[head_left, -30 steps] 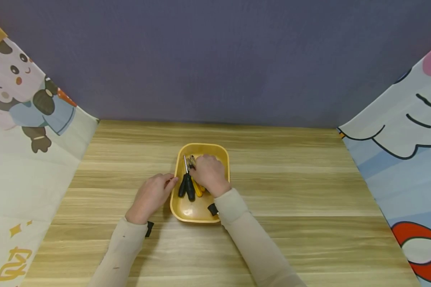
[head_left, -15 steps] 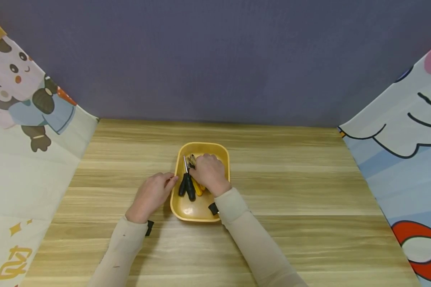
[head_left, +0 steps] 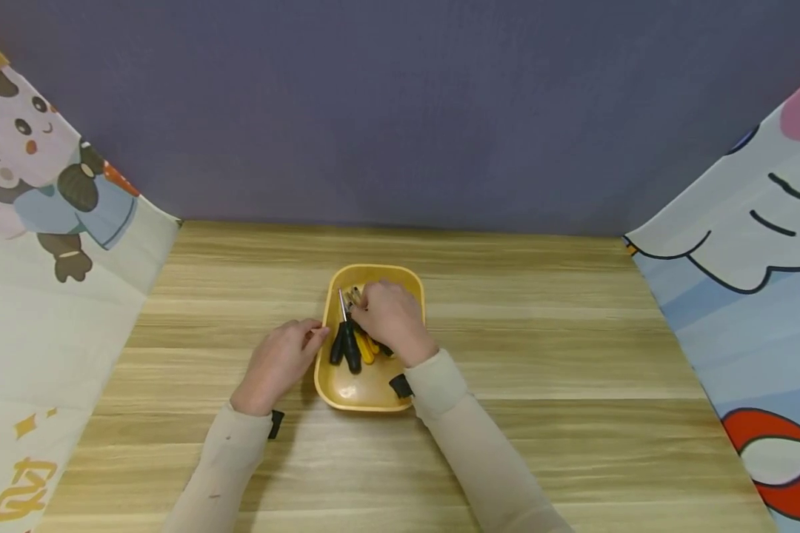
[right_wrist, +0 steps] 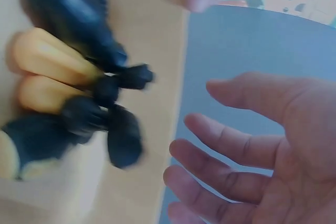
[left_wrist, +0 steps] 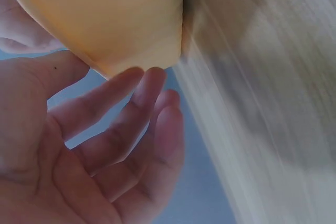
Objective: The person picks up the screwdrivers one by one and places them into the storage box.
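Observation:
A yellow tray (head_left: 356, 396) with rounded corners holds several hand tools. My left hand (head_left: 276, 366) pinches its left rim; in the left wrist view the thumb lies over the rim and the index finger against the outer wall (left_wrist: 121, 14). My right hand (head_left: 396, 322) hovers over the tray's right half, and the right wrist view shows its fingers apart with nothing between them. A black-handled screwdriver (head_left: 351, 348) with a metal shaft lies beside another black handle (head_left: 336, 346). Yellow handles (right_wrist: 52, 59) meet black parts, blurred, next to a black-and-yellow handle (right_wrist: 37, 142).
Under the tray is a wood-grain table (head_left: 540, 326). A dark blue-grey panel (head_left: 400, 133) rises along its back edge. Cartoon-printed sheets flank it, the left sheet (head_left: 60, 318) and the right sheet (head_left: 740, 311).
My right hand has shifted slightly right and lifted a little, uncovering a dark handle beside the yellow ones. The left hand stays at the tray's rim.

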`<state>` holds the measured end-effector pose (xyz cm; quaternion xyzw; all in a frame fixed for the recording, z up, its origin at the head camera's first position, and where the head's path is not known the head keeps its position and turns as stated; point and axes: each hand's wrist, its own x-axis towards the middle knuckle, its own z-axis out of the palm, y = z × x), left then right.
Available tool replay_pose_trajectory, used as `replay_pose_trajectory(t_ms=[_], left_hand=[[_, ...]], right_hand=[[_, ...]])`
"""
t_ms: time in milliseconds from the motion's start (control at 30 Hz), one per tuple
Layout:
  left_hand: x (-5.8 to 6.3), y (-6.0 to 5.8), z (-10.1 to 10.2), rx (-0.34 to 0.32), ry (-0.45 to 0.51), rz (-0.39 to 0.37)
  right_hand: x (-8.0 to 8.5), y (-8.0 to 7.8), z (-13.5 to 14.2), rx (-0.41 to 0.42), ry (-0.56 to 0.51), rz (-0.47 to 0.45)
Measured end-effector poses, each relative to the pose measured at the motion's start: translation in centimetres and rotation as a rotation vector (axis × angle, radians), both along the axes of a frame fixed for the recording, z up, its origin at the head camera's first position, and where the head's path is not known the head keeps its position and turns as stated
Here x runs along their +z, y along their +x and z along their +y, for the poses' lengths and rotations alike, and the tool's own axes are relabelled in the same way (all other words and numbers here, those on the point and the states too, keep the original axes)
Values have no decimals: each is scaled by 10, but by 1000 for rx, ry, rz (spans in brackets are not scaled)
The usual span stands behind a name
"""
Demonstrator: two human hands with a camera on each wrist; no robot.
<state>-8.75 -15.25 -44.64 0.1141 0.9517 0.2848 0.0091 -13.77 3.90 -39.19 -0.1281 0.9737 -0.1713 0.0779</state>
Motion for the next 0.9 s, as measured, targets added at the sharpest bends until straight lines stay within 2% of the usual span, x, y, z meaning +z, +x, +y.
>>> replay_pose_trajectory(t_ms=[167, 333, 633, 900], left_hand=[[3, 1, 0, 28, 4, -4], [7, 5, 2, 34, 1, 28], [9, 10, 2, 24, -11, 106], [11, 14, 4, 43, -28, 113]], right_hand=[[17, 7, 14, -9, -35, 36], [26, 14, 39, -31, -80, 63], [19, 30, 97, -107, -120, 90], [13, 39, 119, -119, -129, 105]])
